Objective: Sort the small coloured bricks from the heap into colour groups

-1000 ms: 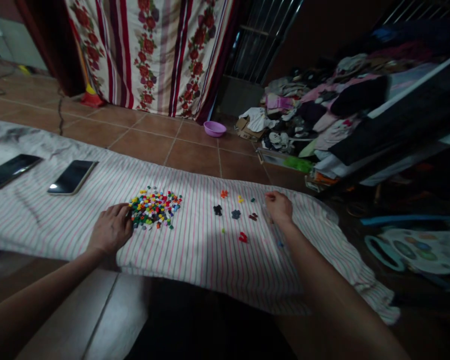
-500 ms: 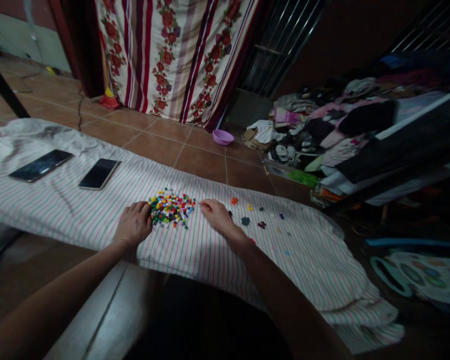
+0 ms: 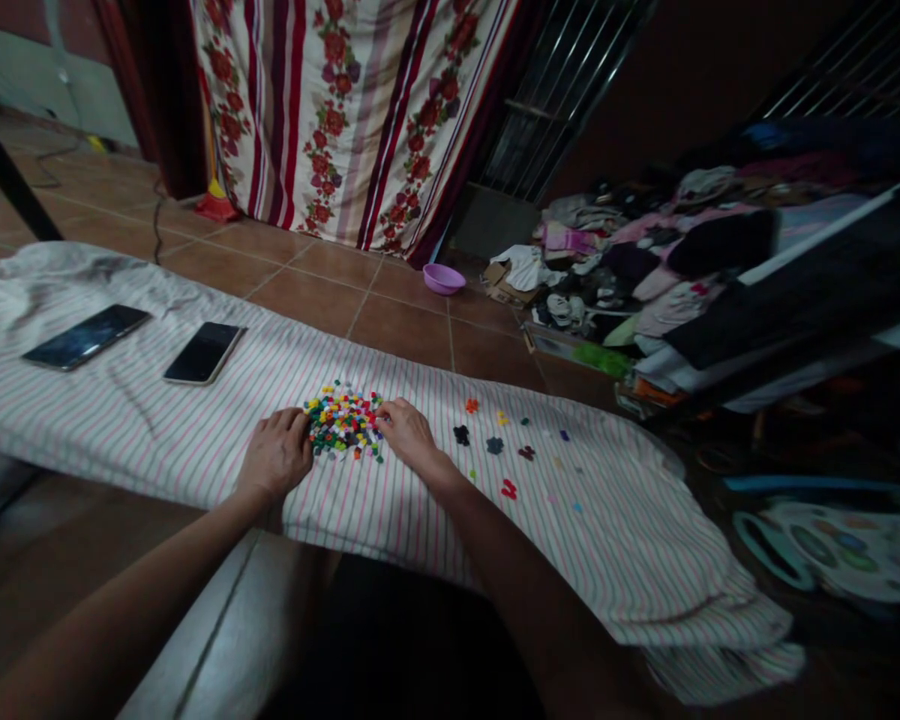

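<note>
A pile of small multicoloured beads (image 3: 343,425) lies on a striped cloth (image 3: 217,440). My left hand (image 3: 279,452) rests palm down against the pile's left edge, its fingers loosely bent and seemingly holding nothing. At the right edge, the thumb and fingertips of my right hand (image 3: 407,432) are pinched together among the beads; whatever is between them is too small to make out. Right of this hand, beads lie sorted by colour: orange beads (image 3: 472,405), black beads (image 3: 461,435), dark grey beads (image 3: 494,445), dark brown beads (image 3: 526,452), red beads (image 3: 509,489) and yellow beads (image 3: 502,418).
Two phones, a larger phone (image 3: 86,337) and a smaller phone (image 3: 205,352), lie on the cloth at left. Beyond it, a purple basin (image 3: 443,279) sits on the tiled floor before a flowered curtain (image 3: 337,120). Heaped clothes (image 3: 645,250) fill the right background.
My right hand has moved left from the cloth to the pile's right edge. Black and red beads its arm had partly covered now show fully. My left hand stays by the pile.
</note>
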Available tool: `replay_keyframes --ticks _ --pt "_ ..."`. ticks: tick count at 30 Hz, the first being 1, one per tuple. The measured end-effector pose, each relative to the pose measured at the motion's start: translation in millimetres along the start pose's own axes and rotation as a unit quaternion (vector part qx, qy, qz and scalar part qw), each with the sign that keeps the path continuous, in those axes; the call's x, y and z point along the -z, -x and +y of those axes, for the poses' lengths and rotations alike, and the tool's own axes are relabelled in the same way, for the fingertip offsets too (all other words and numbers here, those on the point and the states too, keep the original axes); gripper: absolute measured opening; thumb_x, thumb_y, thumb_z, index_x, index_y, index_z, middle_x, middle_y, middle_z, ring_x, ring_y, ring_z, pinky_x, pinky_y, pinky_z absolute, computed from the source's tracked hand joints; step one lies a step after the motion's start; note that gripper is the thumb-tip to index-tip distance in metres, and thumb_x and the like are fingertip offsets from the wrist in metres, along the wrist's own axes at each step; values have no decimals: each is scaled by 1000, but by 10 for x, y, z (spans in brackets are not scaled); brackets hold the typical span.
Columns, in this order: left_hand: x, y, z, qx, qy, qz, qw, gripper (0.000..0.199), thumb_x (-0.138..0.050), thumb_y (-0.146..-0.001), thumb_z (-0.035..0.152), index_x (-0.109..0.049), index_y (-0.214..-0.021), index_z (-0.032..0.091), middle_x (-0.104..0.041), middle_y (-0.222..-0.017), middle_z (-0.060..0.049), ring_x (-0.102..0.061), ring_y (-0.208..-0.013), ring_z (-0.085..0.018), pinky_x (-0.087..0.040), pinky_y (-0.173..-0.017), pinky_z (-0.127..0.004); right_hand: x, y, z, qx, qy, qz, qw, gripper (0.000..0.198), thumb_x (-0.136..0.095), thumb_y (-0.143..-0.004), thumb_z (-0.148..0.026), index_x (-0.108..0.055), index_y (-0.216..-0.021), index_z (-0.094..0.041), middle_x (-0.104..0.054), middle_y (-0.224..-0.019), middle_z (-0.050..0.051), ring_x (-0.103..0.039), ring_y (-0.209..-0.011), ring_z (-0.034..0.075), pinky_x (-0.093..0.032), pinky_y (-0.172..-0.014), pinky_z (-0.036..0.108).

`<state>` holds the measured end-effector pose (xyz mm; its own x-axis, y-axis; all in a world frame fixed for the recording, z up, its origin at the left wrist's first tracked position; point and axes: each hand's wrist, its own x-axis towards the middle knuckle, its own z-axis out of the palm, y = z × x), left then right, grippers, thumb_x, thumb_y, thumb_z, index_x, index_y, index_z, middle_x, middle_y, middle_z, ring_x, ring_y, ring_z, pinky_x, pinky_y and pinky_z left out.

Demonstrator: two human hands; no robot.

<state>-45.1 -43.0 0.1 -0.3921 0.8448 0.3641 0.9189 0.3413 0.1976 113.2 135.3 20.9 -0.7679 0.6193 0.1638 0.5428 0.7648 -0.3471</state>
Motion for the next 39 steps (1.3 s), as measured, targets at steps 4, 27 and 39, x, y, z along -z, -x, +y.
replay_keyframes --ticks 4,27,39 --pt "25 2 12 -3 -14 -5 1000 29 -41 -88 24 -60 -107 16 -66 -115 -13 -60 -104 -29 -43 -86 -41 9 18 12 11 -24 29 999 13 -55 -89 -18 -68 -92 -20 -65 -91 4 -60 -86 17 -43 -77 26" --pt "35 15 -18 -31 -55 -18 998 38 -34 -90 28 -59 -111 9 -64 -117 -21 -62 -102 -35 -47 -85 -47 319 457 952 -79 -37 138 987 19 -54 -82 -11 -68 -90 -20 -66 -88 4 -60 -82 16 -45 -76 26" --pt "-38 15 -53 -32 -90 -8 995 39 -30 -90 31 -58 -109 12 -65 -112 -18 -62 -100 -32 -48 -84 -43 650 789 1640 -181 -3 186 966 24 -54 -78 -10 -72 -89 -21 -70 -89 4 -63 -82 16 -48 -79 27"
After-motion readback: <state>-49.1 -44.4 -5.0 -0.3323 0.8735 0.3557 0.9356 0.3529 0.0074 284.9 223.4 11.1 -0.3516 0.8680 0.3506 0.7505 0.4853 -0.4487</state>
